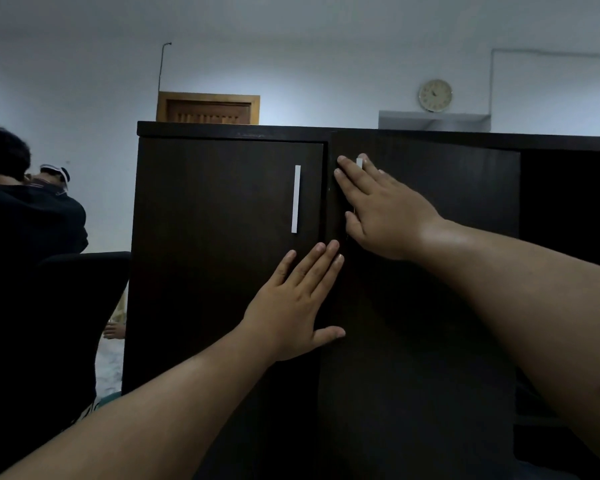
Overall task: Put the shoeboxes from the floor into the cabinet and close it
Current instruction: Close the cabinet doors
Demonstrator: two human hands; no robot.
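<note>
**Both palms flat on the cabinet doors**

Head view. We take the cabinet (222, 271) as our landmark. It is a tall unit in very dark brown wood grain with a flat top slab, and it fills the middle of the view. Its long axis runs vertically, and its front faces us.

The left door (205, 220) lies flush in the frame. Its handle (296, 199) is a slim pale bar, set upright near the door's inner edge.

The right door (430, 306) stands slightly proud of the left one, with its inner edge forward of the frame. We cannot tell how far it is from fully closed. Its own pale handle (359, 163) shows only as a short tip above the fingers.

Our left hand (291, 310) lies flat on the lower inner part of the left door. Its fingers are straight and spread, pointing up toward the door seam, and the thumb reaches across to the right door's edge. It grips nothing.

Our right hand (385, 209) lies flat on the upper inner part of the right door, over the handle. Its fingers are straight, pointing up and left. It clamps on nothing.

No shoeboxes are visible; the doors cover the interior.

To the right of the cabinet sits a dark open bay (568, 202). Above the cabinet top, a round wall clock (435, 95) hangs on the pale wall, and a wooden vent frame (208, 108) shows behind the top's left part. Left of the cabinet are a seated person (25, 216) in dark clothing and a black chair back (66, 306).
</note>
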